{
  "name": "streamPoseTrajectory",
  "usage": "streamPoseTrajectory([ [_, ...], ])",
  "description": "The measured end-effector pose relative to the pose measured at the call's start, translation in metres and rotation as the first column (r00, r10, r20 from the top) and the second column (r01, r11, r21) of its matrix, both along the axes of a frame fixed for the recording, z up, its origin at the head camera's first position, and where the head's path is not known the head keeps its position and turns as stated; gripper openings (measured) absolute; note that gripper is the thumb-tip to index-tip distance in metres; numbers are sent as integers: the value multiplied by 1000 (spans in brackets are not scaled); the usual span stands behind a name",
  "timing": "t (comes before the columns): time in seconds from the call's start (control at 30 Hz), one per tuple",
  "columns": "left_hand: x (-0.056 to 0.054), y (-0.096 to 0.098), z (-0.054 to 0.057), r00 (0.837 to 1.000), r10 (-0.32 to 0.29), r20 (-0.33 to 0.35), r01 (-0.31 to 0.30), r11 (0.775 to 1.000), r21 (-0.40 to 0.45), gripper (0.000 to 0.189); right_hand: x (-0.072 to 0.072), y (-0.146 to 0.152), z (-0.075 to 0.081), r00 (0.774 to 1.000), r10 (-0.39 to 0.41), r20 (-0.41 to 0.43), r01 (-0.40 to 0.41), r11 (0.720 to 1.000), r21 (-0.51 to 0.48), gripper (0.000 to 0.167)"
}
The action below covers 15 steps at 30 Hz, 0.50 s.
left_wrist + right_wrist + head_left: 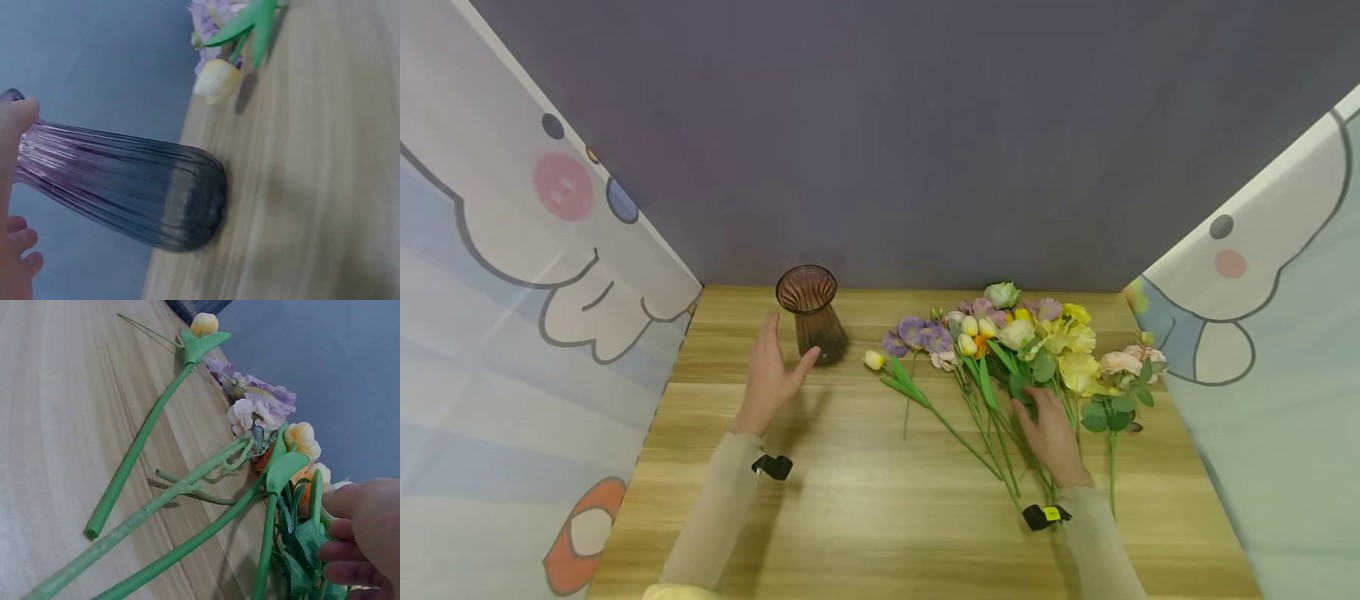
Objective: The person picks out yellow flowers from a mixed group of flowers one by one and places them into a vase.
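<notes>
A ribbed, brownish-purple glass vase point(822, 333) with a flared rim stands upright on the table. Just left of it is my left hand point(771, 379), thumb and fingers spread apart around the near side; in the left wrist view the thumb overlaps the vase point(125, 181) near its neck, and contact is unclear. My right hand point(1051, 429) is over the stems and leaves of a pile of artificial flowers, its fingers loosely bent beside green leaves point(309, 540). No flower is visibly pinched. The pile includes white-yellow tulips point(968, 327), purple flowers point(925, 333) and yellow flowers point(1078, 371).
A single tulip point(874, 360) lies at the pile's left side, its stem slanting toward the front. Pale pink flowers point(1122, 364) lie at the right. Behind the wooden table point(865, 533) rises a dark grey wall point(880, 150); cartoon-printed panels flank both sides.
</notes>
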<state>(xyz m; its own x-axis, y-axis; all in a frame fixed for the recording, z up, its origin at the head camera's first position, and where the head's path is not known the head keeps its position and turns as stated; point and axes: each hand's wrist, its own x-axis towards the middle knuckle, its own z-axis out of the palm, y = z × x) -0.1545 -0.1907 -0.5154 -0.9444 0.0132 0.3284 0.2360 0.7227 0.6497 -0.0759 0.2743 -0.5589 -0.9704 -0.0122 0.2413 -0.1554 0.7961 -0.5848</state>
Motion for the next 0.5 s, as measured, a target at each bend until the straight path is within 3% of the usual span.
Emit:
streamPoseTrajectory([
  [0.23,-30,10,5,999,26,46,-35,977,211,102,-6,-7,-5,999,22,36,-22,1000,7,30],
  [0.5,-45,21,5,998,19,64,-38,945,326,95,-7,-31,-6,998,42,37,-41,999,-31,35],
])
